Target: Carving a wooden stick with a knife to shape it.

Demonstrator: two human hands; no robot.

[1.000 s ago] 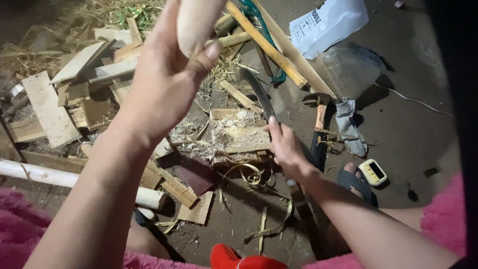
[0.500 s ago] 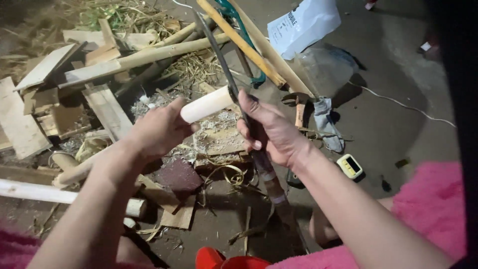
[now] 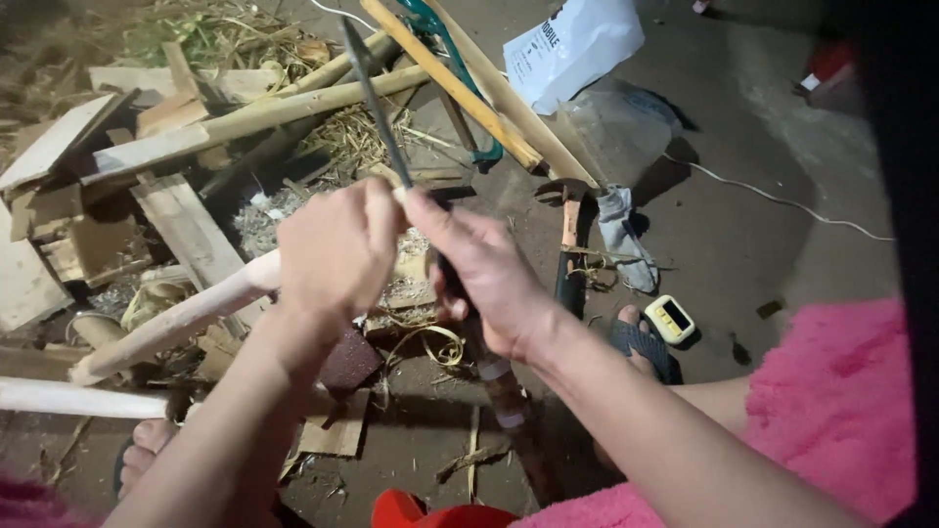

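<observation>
The left hand [image 3: 337,249] is curled shut round one end of a pale wood stick [image 3: 166,328]. The stick's long line runs from that fist down & out to the left, w/ its far end low near the scrap boards [image 3: 186,230]. So the stick lies mostly left of both hands, and only the tip inside the fist sits where the hands meet.

The right hand [image 3: 484,274] is just beside the left, touching or nearly so. Its fingers are wrapped round a long knife [image 3: 377,108]. The blade sticks up & away from the hands, tilted a bit to the left, dark and thin. The handle end pokes out below the hand, toward the person. Blade & stick cross right at the two hands; can't tell if the edge is on the wood, the left fist hides it.

Both forearms come in from the bottom and meet in a V. Wrists are bent in toward each other. Left hand is the one nearer the stick; right hand only has the knife.

Under the hands: a wood block [image 3: 411,284] w/ curly shavings. A hammer [image 3: 569,220] lies to the right, well apart.
</observation>
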